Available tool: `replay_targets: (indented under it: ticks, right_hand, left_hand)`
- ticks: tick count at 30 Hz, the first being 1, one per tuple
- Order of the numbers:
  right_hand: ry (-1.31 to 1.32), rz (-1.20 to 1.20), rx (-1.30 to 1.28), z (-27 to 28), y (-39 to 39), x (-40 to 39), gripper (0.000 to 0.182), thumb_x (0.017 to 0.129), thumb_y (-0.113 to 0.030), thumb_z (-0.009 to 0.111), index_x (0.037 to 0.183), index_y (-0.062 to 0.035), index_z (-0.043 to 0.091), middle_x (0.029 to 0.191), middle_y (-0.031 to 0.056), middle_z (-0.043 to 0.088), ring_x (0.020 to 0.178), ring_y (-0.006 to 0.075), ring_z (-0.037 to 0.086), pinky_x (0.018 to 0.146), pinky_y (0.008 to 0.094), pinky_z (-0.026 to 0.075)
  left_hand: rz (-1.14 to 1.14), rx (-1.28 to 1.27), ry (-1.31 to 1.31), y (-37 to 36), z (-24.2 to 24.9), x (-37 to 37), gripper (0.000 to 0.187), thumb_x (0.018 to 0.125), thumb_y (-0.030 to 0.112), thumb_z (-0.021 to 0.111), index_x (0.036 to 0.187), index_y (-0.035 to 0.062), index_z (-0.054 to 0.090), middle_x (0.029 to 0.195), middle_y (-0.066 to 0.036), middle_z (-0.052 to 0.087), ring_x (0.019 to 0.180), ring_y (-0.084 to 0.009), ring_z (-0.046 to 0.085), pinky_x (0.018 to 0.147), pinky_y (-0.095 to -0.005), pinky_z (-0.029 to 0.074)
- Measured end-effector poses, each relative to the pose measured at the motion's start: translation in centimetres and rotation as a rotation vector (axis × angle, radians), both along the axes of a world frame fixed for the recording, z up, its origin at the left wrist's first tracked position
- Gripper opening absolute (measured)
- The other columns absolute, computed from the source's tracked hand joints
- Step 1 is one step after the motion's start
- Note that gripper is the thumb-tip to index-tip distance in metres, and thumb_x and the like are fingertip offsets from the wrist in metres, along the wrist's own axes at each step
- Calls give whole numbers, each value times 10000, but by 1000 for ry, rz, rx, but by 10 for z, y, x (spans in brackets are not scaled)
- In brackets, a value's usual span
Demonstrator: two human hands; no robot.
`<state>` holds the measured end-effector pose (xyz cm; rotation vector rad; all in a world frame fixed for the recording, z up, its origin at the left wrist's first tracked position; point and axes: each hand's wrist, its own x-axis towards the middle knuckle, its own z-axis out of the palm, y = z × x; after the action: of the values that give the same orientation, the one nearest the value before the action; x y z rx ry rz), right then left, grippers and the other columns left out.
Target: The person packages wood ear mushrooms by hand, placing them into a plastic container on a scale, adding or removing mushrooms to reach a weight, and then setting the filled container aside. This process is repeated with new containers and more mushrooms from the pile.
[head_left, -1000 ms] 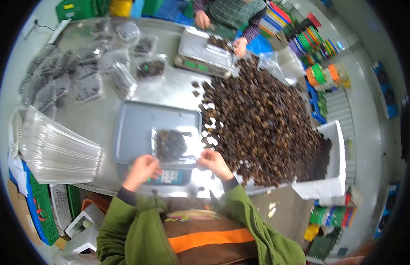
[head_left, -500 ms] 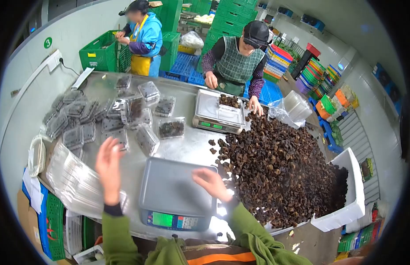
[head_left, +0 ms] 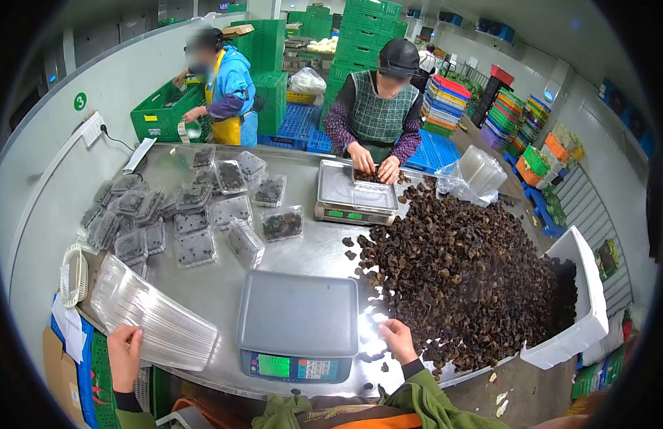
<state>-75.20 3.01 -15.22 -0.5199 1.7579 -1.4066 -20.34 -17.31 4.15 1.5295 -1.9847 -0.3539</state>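
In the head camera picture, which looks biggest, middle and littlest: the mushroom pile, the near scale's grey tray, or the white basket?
1. mushroom pile, clearly largest.
2. near scale's grey tray.
3. white basket, smallest.

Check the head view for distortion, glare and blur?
Head view: strong fisheye with black vignette corners; the steel table throws white glare by the right hand; both co-workers' faces are blurred; the mushroom pile and the left hand look sharp.

My green fleece sleeves (head_left: 424, 397), dark cuffs at both wrists, brown apron with an orange stripe (head_left: 378, 420) across my front, both hands bare
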Motion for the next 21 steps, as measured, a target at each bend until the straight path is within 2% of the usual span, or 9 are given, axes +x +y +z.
replay_targets:
  ticks: [4, 8, 15, 16, 17, 18, 19, 20, 21]
  right_hand:
    - [52, 66, 54, 21, -2, 12, 222, 899, -159, 687, 1054, -2, 664, 919, 18, 684, 783, 98, 613, 691, 243, 496]
    - [224, 126, 36, -13, 7, -1, 246, 892, -177, 691, 1060, 3, 685, 929, 17, 691, 758, 79, 583, 691, 251, 482]
    - [392, 195, 48, -22, 14, -8, 249, 894, -182, 688, 1068, -4, 687, 900, 18, 687, 775, 76, 601, 694, 255, 491]
    - [341, 187, 35, -35, 17, -13, 252, 894, -182, 687, 1072, -4, 687, 925, 39, 703, 831, 97, 631, 750, 277, 507]
    - [486, 205, 34, -25, 17, -9, 258, 890, -182, 690, 1079, -6, 688, 972, 65, 716, 888, 120, 647, 816, 301, 512]
    - [494, 180, 4, -38, 19, -12, 247, 899, -172, 671, 1084, -10, 690, 1000, 95, 719, 933, 171, 662, 864, 323, 505]
    - [586, 278, 38, -11, 16, -10, 233, 894, -161, 663, 1073, -15, 692, 1023, 114, 708, 968, 225, 667, 877, 340, 502]
    - [615, 244, 52, -25, 24, -12, 277, 880, -174, 676, 1113, -26, 674, 1051, 124, 685, 1002, 269, 656, 893, 360, 499]
    - [762, 143, 53, -40, 37, -11, 329, 832, -221, 699, 1110, -48, 669, 1034, 146, 642, 994, 315, 621, 865, 412, 497]
  left_hand:
    - [-1, 18, 81, -10, -13, 14, 180, 854, 93, 664, 811, -82, 654, 672, -128, 556, 613, -196, 528, 580, -331, 400]
    - [3, -58, 108, -4, -21, 12, 185, 847, 99, 674, 804, -79, 652, 649, -118, 537, 594, -190, 501, 563, -335, 379]
    - [82, -61, 49, -6, -30, 16, 182, 877, 95, 632, 812, -75, 633, 676, -120, 545, 607, -214, 503, 585, -351, 393]
    - [112, -32, 22, -7, -31, 17, 156, 886, 85, 617, 860, -68, 637, 713, -132, 558, 645, -235, 534, 620, -357, 423]
    - [87, -13, 11, -10, -34, 23, 156, 886, 85, 617, 860, -68, 637, 713, -132, 558, 645, -235, 534, 620, -357, 423]
    - [153, -209, -54, -15, -42, 36, 149, 902, 67, 590, 960, -62, 636, 812, -154, 595, 747, -261, 576, 706, -357, 457]
    - [191, -400, -116, -28, -53, 57, 192, 918, 50, 563, 1061, -56, 634, 911, -175, 633, 850, -287, 618, 793, -357, 491]
    - [361, -252, -91, -59, -90, 133, 299, 921, -3, 544, 1213, -64, 566, 1187, -199, 617, 1142, -290, 585, 1027, -358, 427]
    - [409, -216, 13, -63, -55, 142, 313, 941, 11, 539, 1243, -69, 562, 1253, -205, 607, 1201, -294, 567, 1049, -361, 421]
